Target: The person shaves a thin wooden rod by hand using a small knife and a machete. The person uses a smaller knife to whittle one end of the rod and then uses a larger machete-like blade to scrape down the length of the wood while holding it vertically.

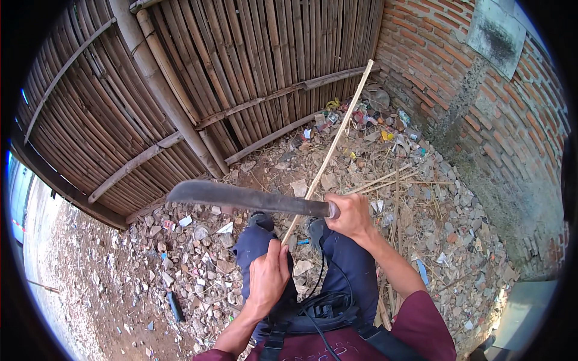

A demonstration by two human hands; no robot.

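Observation:
My left hand [268, 275] is closed round the near end of a long, pale bamboo strip [337, 139]. From there the strip slants up and away to the right, over the rubble. In my right hand [351, 216] is the handle of a machete [241, 197], its wide dark blade pointing left. The blade lies across the strip at its lower part, and I cannot tell whether the two touch. My fist hides most of the machete's handle. Both hands are above my knees, in front of my dark trousers [347, 265].
A bamboo slat fence [253, 54] stands ahead and to the left, meeting a brick wall [433, 54] on the right. Stones and litter cover the ground [192, 265]. Several split bamboo strips [391, 179] lie right of my hands. A dark cable [325, 283] hangs at my lap.

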